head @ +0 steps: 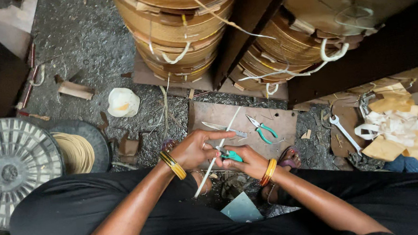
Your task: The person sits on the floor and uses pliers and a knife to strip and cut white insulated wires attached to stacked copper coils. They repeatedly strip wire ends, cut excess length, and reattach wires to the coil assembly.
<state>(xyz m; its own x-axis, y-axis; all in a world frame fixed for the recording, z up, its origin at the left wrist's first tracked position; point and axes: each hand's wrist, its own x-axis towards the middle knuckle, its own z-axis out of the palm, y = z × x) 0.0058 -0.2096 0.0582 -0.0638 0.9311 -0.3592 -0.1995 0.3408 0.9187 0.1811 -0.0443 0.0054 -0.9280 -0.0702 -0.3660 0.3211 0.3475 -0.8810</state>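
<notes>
gritty floor; left hand (194,150) grips thin white strip (215,159), right hand (250,162) grips teal-handled cutters (231,155).

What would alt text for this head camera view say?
Seen from above, a seated person's left hand and right hand work a thin white strip with a teal-handled tool. Green-handled pliers, a wrench and stacked brown coils lie beyond.
</notes>
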